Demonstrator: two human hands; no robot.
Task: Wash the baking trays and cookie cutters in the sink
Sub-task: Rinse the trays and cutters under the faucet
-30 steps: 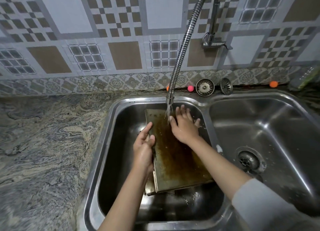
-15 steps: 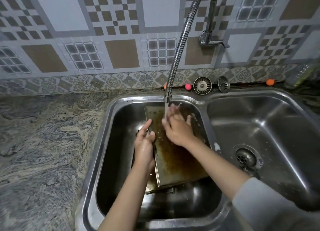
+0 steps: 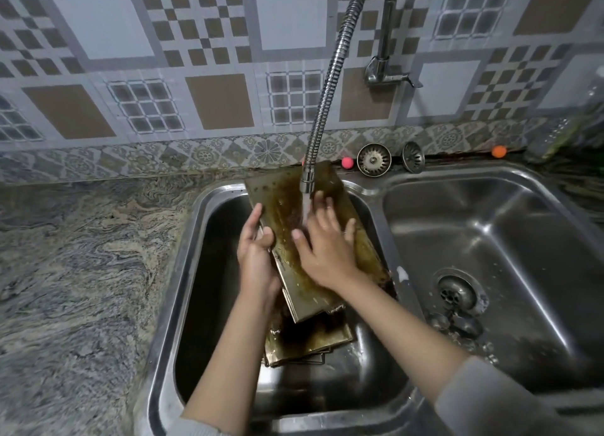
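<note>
While water runs from the bendy metal hose (image 3: 330, 86), the left hand (image 3: 256, 259) grips the greasy flat tray (image 3: 287, 203) and the right hand (image 3: 327, 243) lies flat on it, near two round strainers (image 3: 374, 160).

Left basin (image 3: 209, 305): filled from centre to 12 o'clock by a tilted baking tray (image 3: 287, 207) held at its 9 o'clock edge by the left hand (image 3: 256, 259), the right hand (image 3: 323, 249) flat on it, stacked trays (image 3: 307, 341) beneath at 6 o'clock; open floor remains at 8 and 5 o'clock. Overhead, the flexible faucet hose (image 3: 330, 86) descends to the tray's top, barring entry from 12 o'clock. Right basin (image 3: 523, 239): open, with the drain (image 3: 457, 293) and small items beside it at 7 o'clock.
</note>
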